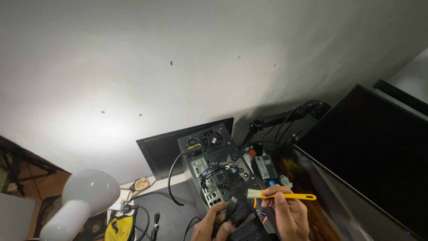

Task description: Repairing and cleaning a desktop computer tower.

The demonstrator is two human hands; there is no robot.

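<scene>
Background: pale wall, dark desk (pixel 169 209)
Computer case (pixel 218 172): rear panel up, on desk
Left hand (pixel 213 226): closed around black part (pixel 238 214) at case's near end
Right hand (pixel 290 214): pinching yellow-handled brush (pixel 281 195), bristles over case
Nearby: white lamp (pixel 82 196), monitor (pixel 370 156)

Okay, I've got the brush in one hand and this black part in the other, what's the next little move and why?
Probably bring the yellow-handled brush in your right hand down onto the black part in your left hand. The bristles sit just above it, pointing toward the computer case, not yet touching either.
</scene>
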